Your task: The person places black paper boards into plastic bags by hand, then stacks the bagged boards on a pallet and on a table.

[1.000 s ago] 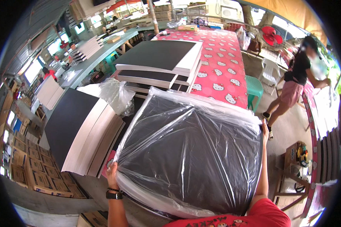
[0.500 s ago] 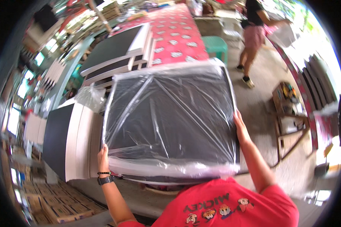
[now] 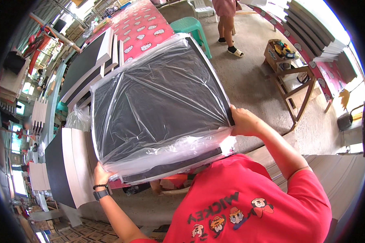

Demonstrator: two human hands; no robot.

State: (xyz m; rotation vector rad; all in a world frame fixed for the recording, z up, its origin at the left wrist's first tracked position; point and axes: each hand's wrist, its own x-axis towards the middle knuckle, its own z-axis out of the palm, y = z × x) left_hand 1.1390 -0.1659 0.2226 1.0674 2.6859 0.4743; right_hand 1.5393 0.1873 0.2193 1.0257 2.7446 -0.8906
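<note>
A flat black board [image 3: 162, 97] lies in front of me inside a clear plastic bag [image 3: 182, 148], whose film is creased and gathered along the near side. My left hand [image 3: 102, 175] grips its near left corner, fingers mostly hidden beneath. At the near right corner, my right hand [image 3: 244, 120] is closed on the board's edge and the film. Below the gathered film a black strip with a pale edge [image 3: 172, 165] shows; whether it belongs to this board or another underneath, I cannot tell.
Pale-edged black boards stand at the left [image 3: 75, 166], and more boards [image 3: 89, 60] are stacked on the red patterned table [image 3: 140, 24]. Beyond are a green stool [image 3: 190, 26] and a standing person [image 3: 226, 24]. A wooden stand [image 3: 293, 95] with tools is at the right.
My view has swung to the right, and the board now appears further left and turned. My right hand has come to its near right corner. The other person's upper body has left the picture.
</note>
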